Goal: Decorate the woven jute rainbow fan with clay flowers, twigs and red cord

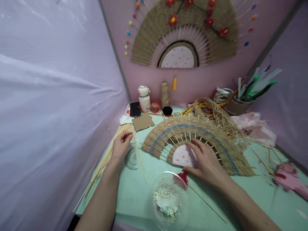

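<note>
Woven fan [183, 122]: is lying at one o'clock on the desk [144, 199].
Right hand [205, 158]: is spreading half-open, touching, perhaps steadying it.
Left hand [121, 144]: is curling at eleven o'clock; any content, I cannot tell.

You are in a small craft workshop or craft booth; which of the two, the view does not settle. The woven fan [192, 126] on your surface [137, 199] shows handwork. Behind it, a cone of twine [165, 94] stands near a ball of red yarn [155, 106]. Left of it lie many thin sticks [103, 163] and a clear protractor [132, 158]; in front sits a tub of pearl-like beads [168, 200]. Above it, a larger decorated fan [149, 41] hangs on a pink wall [149, 80], and pale sheeting [60, 96] closes in your left side.
</note>
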